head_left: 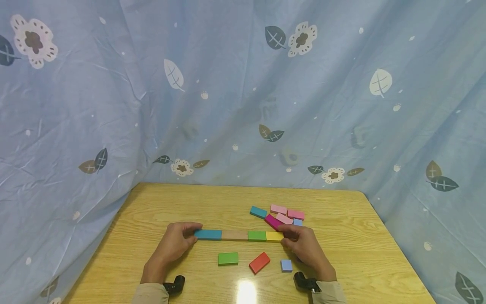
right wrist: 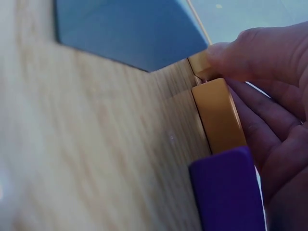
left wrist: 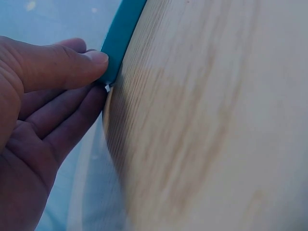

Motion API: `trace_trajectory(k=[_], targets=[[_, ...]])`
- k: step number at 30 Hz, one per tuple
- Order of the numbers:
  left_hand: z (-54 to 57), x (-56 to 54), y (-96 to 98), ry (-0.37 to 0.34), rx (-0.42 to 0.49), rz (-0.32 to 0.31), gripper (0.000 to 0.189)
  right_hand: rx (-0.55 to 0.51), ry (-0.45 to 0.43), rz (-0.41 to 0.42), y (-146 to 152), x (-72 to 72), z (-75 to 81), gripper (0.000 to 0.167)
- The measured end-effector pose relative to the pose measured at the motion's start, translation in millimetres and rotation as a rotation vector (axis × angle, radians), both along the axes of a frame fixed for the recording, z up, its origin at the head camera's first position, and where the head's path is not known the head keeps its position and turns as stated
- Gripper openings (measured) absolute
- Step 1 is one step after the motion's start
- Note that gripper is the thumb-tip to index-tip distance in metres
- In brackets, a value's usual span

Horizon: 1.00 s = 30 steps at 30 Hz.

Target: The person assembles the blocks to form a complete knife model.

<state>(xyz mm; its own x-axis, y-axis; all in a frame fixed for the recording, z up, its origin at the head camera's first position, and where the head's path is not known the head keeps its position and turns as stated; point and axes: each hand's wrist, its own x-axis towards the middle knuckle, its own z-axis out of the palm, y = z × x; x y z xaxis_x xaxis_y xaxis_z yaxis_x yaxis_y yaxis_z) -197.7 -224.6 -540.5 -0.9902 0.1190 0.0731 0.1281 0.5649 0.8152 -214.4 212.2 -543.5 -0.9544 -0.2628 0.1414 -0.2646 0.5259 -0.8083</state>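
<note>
A straight row of blocks lies across the table: a blue block [head_left: 208, 234], a tan block [head_left: 234, 235], a green block [head_left: 257, 236] and a yellow block [head_left: 274, 237]. My left hand [head_left: 176, 242] pinches the blue block's left end between thumb and fingers, as the left wrist view confirms on the teal-looking block [left wrist: 121, 38]. At the row's other end, my right hand [head_left: 305, 245] pinches the yellow block. Beside that hand, the right wrist view shows an orange block [right wrist: 219, 115] and a purple block [right wrist: 226, 192], which the head view does not show.
In front of the row lie a green block [head_left: 228, 259], a red block [head_left: 260, 263] and a small light-blue block [head_left: 286, 265]. Behind its right end are a blue block [head_left: 258, 212], a magenta block [head_left: 272, 221] and several pink blocks [head_left: 279, 209]. A patterned curtain [head_left: 228, 105] hangs behind the table.
</note>
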Motion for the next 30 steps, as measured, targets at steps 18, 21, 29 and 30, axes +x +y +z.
trace_trajectory(k=[18,21,29,30], targets=[[0.9,1.3,1.8,0.005,-0.042,0.022,0.041,-0.076,-0.066,-0.104,54,18.3,7.5,0.034],[1.6,1.5,0.9,0.001,-0.043,0.021,0.041,-0.028,-0.089,-0.142,60,21.5,5.4,0.035],[1.6,0.4,1.4,0.001,-0.028,0.017,0.041,-0.013,-0.107,-0.172,63,22.5,0.7,0.036],[1.8,0.2,1.7,-0.001,-0.029,0.017,0.041,-0.002,-0.103,-0.176,63,22.6,0.9,0.036]])
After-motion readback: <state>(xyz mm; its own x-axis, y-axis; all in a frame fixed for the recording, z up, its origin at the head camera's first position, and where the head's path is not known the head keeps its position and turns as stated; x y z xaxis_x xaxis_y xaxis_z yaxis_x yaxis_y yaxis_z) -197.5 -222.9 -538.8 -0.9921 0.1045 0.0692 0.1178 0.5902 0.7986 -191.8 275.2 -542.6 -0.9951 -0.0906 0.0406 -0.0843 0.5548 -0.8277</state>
